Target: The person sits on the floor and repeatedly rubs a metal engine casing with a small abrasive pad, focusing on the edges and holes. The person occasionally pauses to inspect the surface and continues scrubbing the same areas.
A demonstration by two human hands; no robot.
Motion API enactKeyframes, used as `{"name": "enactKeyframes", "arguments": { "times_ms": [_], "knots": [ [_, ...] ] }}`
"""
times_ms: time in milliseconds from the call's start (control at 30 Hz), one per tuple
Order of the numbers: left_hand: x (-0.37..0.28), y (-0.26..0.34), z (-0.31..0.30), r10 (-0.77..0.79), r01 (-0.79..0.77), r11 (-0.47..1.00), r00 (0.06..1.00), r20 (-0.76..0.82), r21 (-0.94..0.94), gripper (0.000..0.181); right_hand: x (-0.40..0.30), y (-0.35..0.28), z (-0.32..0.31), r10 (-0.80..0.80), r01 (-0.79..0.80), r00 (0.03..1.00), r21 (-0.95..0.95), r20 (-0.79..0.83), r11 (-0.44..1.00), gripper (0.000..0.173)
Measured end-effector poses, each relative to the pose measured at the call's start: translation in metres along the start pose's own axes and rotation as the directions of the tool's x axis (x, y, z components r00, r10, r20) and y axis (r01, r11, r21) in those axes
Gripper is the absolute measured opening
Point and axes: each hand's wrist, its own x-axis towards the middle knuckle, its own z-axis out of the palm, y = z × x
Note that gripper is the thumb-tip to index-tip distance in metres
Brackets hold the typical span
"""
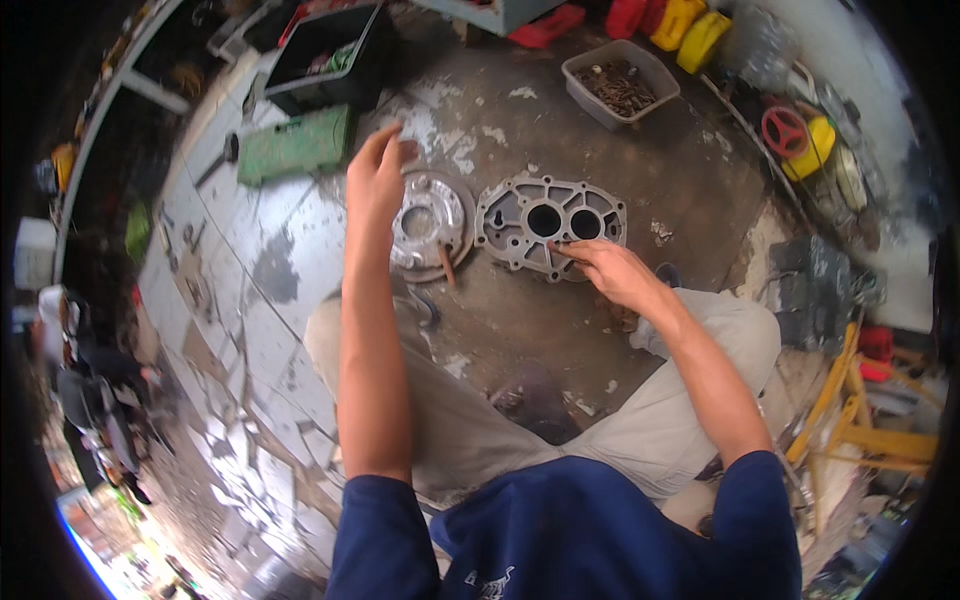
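My left hand [377, 171] is raised at the left edge of a round metal plate [426, 259], its fingers apart and slightly blurred. I see nothing held in it. The plate has a round central hole, and a brown rod-like piece [446, 265] lies across its lower rim. To its right lies a cast-metal housing [525, 251] with ribs, bolt holes along its rim and two large round bores. My right hand [611, 268] reaches over the housing's lower right edge, fingertips at the ribs below the bores. Whether those fingers grip anything is unclear.
A green case [296, 146] lies beside a hammer [219, 159], with a black crate [322, 94] behind. A plastic tub [626, 112] of small metal parts stands beyond the housing. Yellow containers [701, 37] line the far right. My bent legs flank the near floor.
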Motion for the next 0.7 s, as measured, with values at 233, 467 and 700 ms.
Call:
{"name": "enactKeyframes", "arguments": {
  "times_ms": [233,467,700],
  "knots": [
    [0.018,0.028,-0.008,0.155,-0.204,0.952,0.964,-0.217,-0.228,0.027,0.018,0.017,0.095,-0.142,0.103,0.936,-0.136,-0.322,0.985,0.053],
    [0.024,0.024,-0.018,0.070,-0.150,0.918,0.972,-0.224,-0.366,0.026,0.052,-0.018,0.161,0.092,-0.194,0.961,-0.399,-0.261,0.896,0.052],
    [0.021,0.026,-0.022,0.124,-0.188,0.938,0.966,-0.225,-0.290,0.028,0.058,-0.029,0.169,0.140,-0.251,0.953,-0.445,-0.268,0.860,0.053]
  ]
}}
